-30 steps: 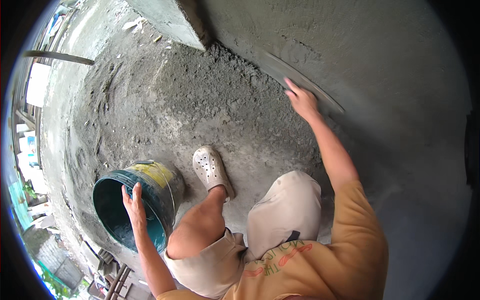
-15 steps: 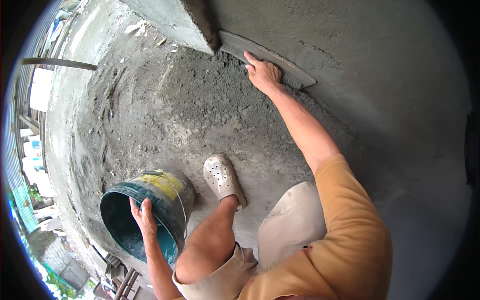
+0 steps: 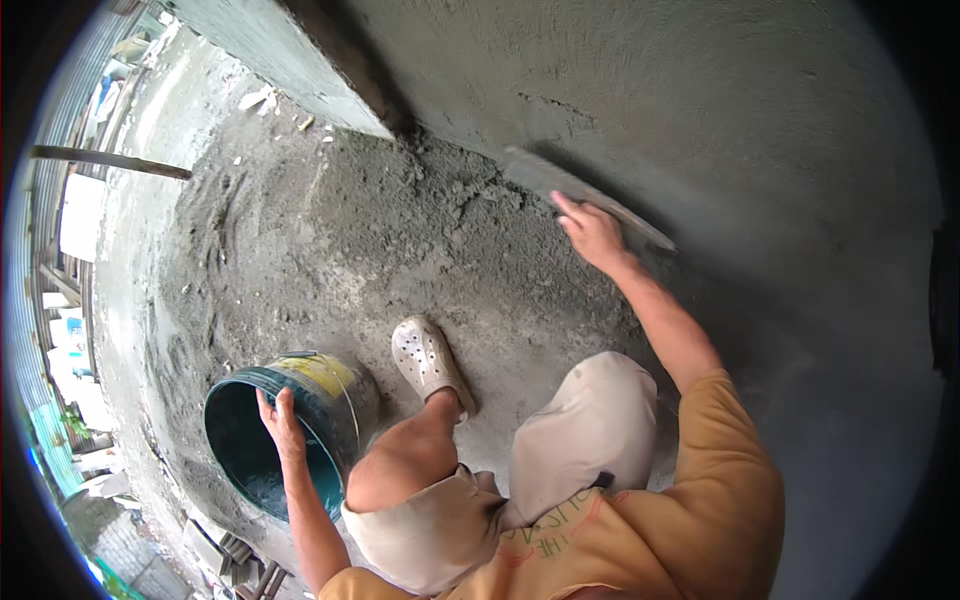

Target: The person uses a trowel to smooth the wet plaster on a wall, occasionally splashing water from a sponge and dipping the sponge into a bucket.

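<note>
Two bare hands are in view, and each has its own place. The right hand (image 3: pixel 597 237) holds the float (image 3: pixel 562 183), a long grey board, with one finger stretched out toward it; the float is at the foot of the wall (image 3: pixel 700 120), slanting down to the right in the view, just beside the rough mortar (image 3: pixel 470 205). The left hand (image 3: pixel 284 425) is at the rim of the bucket (image 3: pixel 330 397), with thumb and finger apart; I cannot tell if it grips. The bucket leans, its mouth turned to the left, near the shoe (image 3: pixel 428 358). The float is a little blurred, so I also cannot tell whether its whole face touches the wall or only one edge. In my judgement, good work here asks for light and even pressure, with the leading edge slightly lifted, so that it does not dig into the surface, which looks damp. The lower edge deserves care, because the loose mortar is so close that lumps could be caught and dragged over the wall. Near the corner with the pillar (image 3: pixel 290 70), a shorter, slower stroke would be safer. The bucket should be held steady, since it may tip.
</note>
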Tool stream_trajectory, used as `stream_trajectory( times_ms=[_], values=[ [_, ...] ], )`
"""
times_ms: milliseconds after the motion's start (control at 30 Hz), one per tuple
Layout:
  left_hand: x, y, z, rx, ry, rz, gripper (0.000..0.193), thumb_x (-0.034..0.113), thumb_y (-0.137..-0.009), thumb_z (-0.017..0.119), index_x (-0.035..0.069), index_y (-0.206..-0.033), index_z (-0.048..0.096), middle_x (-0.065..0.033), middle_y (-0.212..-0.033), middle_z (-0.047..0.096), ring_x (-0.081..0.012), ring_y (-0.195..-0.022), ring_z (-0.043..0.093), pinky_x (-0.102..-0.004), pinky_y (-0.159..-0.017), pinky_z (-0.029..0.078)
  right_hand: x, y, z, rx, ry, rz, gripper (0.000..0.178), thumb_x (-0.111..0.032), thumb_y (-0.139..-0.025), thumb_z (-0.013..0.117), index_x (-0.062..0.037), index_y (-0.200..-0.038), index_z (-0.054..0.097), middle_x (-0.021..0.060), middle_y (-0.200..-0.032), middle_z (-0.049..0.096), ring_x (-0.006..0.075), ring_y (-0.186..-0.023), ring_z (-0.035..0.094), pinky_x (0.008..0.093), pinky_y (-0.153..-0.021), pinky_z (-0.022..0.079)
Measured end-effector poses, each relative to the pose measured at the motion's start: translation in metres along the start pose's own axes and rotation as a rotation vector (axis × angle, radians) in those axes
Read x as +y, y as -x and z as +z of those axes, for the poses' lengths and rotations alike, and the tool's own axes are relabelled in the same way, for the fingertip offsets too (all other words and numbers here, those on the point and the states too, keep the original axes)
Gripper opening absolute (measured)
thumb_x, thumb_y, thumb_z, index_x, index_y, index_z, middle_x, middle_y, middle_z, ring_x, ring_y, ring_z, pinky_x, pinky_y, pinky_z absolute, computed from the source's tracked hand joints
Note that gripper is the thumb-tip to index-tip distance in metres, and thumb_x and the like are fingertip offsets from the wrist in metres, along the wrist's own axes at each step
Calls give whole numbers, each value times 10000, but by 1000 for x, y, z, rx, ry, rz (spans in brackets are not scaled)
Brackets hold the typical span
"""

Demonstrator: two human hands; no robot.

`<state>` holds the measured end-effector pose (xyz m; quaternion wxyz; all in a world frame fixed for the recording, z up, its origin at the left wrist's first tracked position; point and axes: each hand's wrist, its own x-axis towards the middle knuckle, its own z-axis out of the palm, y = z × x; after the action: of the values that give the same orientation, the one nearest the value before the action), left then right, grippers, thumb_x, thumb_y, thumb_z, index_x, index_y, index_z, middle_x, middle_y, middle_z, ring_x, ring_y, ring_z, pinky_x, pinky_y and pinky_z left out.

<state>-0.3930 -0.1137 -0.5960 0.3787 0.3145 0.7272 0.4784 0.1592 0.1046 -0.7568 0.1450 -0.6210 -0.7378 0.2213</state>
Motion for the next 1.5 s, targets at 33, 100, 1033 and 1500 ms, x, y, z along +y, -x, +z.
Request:
stream_trajectory(
  times_ms=[33, 100, 1033, 1500],
  values=[
    [4, 1, 3, 18, -9, 7, 371, 178, -947, 618, 14, -1263, 515, 56, -881, 542, -32, -752, 456, -189, -695, 370, 18, 12, -12, -1, -39, 49, 491, -329, -1013, 573, -411, -1483, 460, 145, -952, 645, 312, -881, 653, 486, -808, 510],
    [9, -1, 9, 13, -16, 21, 382, 201, -948, 621, 12, -1262, 514, 58, -875, 536, -30, -752, 442, -195, -689, 357, 46, 30, -27, -12, -68, 106, 497, -318, -1004, 589, -403, -1479, 469, 147, -928, 645, 317, -872, 659, 484, -792, 514],
    [-15, 9, 5, 114, -39, -10, 795, 308, -910, 662, -44, -1514, 284, -60, -1186, 605, -117, -1019, 556, -251, -927, 415, -123, -165, 91, 67, 172, 127, 510, -389, -955, 625, -406, -1448, 497, 177, -913, 677, 396, -892, 657, 517, -799, 498],
    [-6, 5, 4, 89, -38, -40, 781, 293, -893, 672, -36, -1501, 309, -65, -1230, 586, -117, -1057, 551, -253, -961, 414, -131, -185, 81, 66, 123, 57, 544, -425, -943, 618, -412, -1464, 461, 231, -892, 695, 447, -885, 664, 538, -776, 509]
  ],
)
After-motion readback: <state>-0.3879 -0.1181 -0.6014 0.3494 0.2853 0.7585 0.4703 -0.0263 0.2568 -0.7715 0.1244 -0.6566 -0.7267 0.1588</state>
